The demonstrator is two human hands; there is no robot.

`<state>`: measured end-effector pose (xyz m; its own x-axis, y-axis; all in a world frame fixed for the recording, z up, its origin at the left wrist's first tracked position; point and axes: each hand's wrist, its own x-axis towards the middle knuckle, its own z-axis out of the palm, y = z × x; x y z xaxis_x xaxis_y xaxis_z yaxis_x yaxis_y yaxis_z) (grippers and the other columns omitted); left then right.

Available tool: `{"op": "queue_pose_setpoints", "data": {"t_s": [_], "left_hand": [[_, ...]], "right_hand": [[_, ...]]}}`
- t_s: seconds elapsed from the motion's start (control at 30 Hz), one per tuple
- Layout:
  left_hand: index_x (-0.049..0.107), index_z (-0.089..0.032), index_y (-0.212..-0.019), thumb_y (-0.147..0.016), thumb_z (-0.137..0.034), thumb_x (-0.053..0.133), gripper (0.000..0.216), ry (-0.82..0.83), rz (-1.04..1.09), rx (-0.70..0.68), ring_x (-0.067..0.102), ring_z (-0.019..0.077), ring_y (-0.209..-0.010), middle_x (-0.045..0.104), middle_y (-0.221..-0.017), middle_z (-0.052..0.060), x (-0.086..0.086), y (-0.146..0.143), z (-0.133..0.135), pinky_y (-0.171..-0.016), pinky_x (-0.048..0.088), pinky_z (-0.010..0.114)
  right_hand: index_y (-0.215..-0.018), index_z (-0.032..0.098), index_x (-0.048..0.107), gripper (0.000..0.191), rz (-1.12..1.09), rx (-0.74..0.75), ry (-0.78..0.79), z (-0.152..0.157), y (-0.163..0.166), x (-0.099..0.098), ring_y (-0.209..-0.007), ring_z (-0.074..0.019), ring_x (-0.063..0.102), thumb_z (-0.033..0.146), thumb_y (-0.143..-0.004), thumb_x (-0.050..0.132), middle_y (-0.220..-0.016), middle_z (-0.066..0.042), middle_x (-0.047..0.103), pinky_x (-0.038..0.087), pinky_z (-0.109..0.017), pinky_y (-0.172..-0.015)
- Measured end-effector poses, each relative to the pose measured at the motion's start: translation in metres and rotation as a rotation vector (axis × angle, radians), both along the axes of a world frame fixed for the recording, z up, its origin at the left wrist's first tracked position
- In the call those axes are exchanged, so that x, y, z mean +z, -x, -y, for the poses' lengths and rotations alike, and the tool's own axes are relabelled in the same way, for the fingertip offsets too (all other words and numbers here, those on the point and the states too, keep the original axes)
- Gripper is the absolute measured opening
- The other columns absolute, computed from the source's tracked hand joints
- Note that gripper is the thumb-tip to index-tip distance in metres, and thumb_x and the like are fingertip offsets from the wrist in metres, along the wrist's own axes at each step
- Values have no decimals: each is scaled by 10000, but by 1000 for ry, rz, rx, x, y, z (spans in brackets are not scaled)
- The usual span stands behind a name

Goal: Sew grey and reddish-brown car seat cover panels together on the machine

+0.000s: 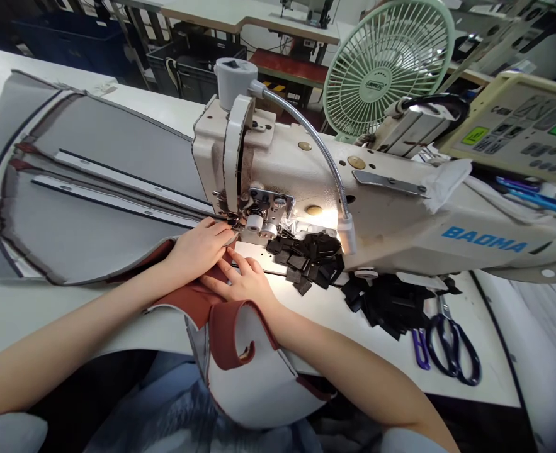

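A large padded cover piece (131, 135), grey on its inner side and reddish-brown on its outer side, runs under the head of the sewing machine (282, 157). My left hand (201, 250) is closed on the brown fabric (190, 305) just before the needle area, fingers pressed together. Beside it my right hand (249, 283) lies on the same fabric with its fingers spread. A curled brown strip and a grey-backed flap (252, 390) hang over the table edge toward my lap. The needle tip is hidden behind my fingers and the machine parts.
Small black pieces (315, 258) lie piled by the machine, with more black pieces (391, 302) farther right. Scissors (452, 346) and a purple thread snipper (420, 349) rest at the right. A green fan (386, 69) and a control panel (527, 126) stand behind.
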<state>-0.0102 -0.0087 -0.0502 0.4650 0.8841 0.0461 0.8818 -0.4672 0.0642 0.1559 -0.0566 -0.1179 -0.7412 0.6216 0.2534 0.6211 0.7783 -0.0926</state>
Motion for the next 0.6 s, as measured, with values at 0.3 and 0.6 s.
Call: {"op": "queue_pose_setpoints", "data": {"t_s": [0.3, 0.6], "left_hand": [[646, -150, -1178, -939, -120, 458, 306, 26, -82, -82, 548, 264, -1042, 675, -1159, 112, -6, 1, -5, -926, 462, 385], [681, -155, -1046, -912, -120, 480, 243, 84, -57, -41, 555, 276, -1051, 690, -1126, 102, 6, -3, -6, -909, 467, 379]], "right_hand": [[-1372, 498, 554, 388, 2, -9, 36, 2, 1, 7, -1375, -386, 402, 580, -1015, 426, -1428, -69, 565, 450, -469, -897], [-1361, 467, 580, 391, 51, -23, 119, 2, 4, 16, -1386, -374, 385, 574, -1006, 455, -1435, -89, 549, 443, -479, -937]]}}
